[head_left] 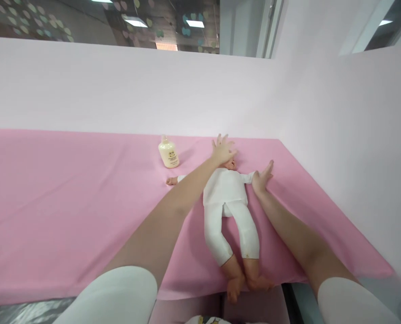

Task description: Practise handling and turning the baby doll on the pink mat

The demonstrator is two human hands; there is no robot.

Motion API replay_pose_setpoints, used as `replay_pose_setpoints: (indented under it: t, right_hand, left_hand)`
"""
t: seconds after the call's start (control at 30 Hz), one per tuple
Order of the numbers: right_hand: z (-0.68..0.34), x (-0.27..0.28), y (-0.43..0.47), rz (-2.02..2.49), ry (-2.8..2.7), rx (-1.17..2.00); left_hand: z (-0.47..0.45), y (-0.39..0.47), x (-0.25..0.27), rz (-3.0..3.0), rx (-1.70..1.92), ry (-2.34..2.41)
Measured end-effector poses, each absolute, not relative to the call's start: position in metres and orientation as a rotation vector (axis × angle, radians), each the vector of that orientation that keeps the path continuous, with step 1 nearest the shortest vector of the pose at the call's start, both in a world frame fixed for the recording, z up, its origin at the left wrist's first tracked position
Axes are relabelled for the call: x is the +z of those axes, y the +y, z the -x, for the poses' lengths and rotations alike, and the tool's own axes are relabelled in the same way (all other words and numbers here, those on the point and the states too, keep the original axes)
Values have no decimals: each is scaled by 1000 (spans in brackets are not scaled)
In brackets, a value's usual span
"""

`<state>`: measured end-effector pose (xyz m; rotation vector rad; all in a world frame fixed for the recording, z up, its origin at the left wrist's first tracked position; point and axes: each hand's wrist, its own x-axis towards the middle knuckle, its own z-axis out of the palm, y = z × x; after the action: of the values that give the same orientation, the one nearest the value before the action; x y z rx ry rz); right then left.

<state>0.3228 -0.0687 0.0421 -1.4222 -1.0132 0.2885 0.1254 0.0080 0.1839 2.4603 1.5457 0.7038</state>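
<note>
Soft baby doll in white suit (228,198): on its back on pink surface (68,202).
Left hand (223,150): open, cupping doll's head, steadying it.
Right hand (262,177): open, flat on doll's arm.
Cream plastic bottle (168,153): far left, upright.

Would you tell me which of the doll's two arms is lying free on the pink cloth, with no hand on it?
The doll's arm nearest the lotion bottle, ending at the small doll hand. The other arm lies under the person's right hand.

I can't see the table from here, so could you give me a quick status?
Left hand flat on doll's head. Right hand on its arm. Lotion bottle stands clear.
</note>
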Motion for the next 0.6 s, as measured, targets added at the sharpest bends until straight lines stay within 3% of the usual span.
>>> replay_pose_setpoints:
  t: [0.27, 0.6]
  right_hand:
    - [-308, 46, -83, 1314, -1326, 327]
    - [-289, 52, -88, 1198, -1623, 536]
  left_hand:
    - [-139, -2, 173, -2392, 581, 1576]
    - [-80, -3, 134, -2256, 955, 1465]
